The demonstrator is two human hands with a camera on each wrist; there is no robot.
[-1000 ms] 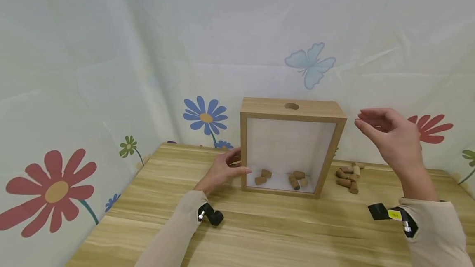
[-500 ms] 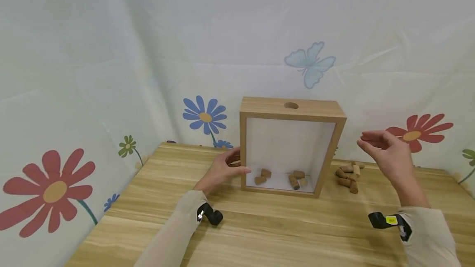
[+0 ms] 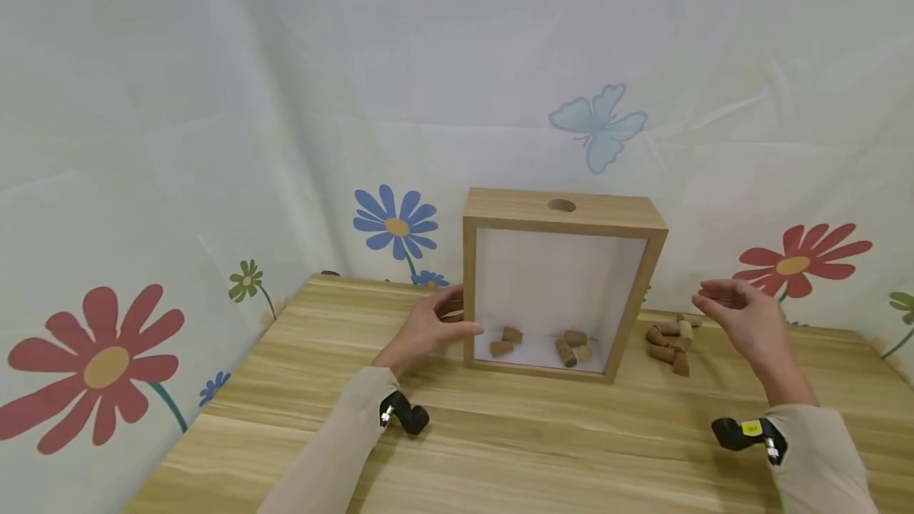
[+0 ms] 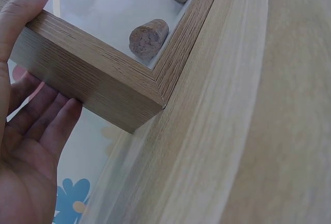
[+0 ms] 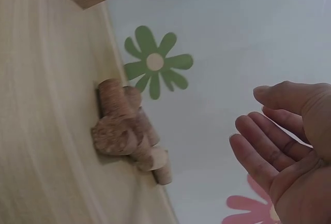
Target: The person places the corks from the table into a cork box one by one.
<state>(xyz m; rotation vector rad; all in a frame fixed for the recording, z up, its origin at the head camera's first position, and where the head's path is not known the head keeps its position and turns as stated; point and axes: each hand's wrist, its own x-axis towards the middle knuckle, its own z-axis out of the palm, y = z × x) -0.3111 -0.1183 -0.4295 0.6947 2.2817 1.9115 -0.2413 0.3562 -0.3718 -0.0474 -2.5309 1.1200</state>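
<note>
Left grip [image 3: 431,326] clasps the box [image 3: 560,284]; a tug could tip it. Right grip [image 3: 750,327], empty and loose, hangs near the corks [image 3: 664,353]; a careless brush could scatter them.

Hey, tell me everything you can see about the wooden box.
The box is square-looking and shallow, with a light brown, wood-grained frame and a white interior. Its front seems covered by a clear pane, judging by reflections in the left wrist view. A round hole opens in its top. It stands upright on the table, and several corks lie inside at the bottom. The left hand grips its left side, thumb at the front.
</note>
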